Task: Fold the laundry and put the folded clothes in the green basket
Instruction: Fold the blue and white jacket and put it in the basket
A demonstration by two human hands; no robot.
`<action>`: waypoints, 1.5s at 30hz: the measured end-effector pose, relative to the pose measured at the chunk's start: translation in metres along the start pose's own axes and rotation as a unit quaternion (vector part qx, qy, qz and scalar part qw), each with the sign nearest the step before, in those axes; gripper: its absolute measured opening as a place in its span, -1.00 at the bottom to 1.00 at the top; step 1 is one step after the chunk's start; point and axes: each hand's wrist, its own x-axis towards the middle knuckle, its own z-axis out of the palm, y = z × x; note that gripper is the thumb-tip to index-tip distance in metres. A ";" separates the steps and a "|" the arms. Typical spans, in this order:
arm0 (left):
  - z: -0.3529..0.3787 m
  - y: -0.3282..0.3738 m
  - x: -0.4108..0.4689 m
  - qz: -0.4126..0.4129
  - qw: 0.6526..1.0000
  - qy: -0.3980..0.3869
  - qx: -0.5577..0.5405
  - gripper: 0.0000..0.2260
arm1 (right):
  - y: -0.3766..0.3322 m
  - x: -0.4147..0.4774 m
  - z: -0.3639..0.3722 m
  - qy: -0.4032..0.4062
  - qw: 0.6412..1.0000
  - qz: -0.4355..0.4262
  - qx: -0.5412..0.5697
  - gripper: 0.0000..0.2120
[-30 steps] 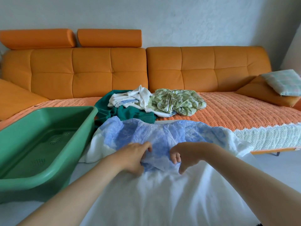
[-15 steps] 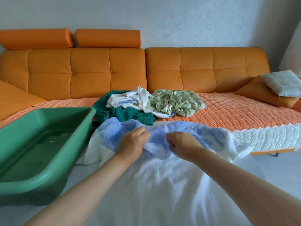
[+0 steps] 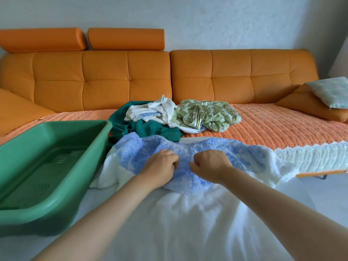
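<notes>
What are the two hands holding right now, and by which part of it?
Both the left hand and the right hand pinch the blue and white garment near the middle of its blue part, close together.

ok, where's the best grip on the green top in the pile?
Pinch the green top at its near edge, coming from the front: that part lies bare and bunched, while the white piece and leaf-print shirt sit on its far part. Likely pulls free toward you.
</notes>
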 end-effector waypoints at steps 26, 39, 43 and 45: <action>0.051 -0.059 0.065 -0.229 0.938 -0.237 0.104 -0.12 | 0.071 0.060 0.067 -0.158 0.980 0.117 -0.010 -0.06; 0.001 -0.065 0.025 -0.091 0.987 0.009 0.132 -0.55 | -0.029 0.053 0.048 -0.155 0.981 -0.021 0.115 -0.29; -0.026 -0.074 -0.004 -0.054 0.982 0.119 0.136 -0.61 | -0.052 0.028 0.070 -0.141 0.988 -0.054 0.035 -0.25; -0.036 -0.078 -0.019 -0.125 0.980 0.106 0.116 -0.51 | -0.052 0.026 0.070 -0.131 0.990 -0.054 0.028 -0.25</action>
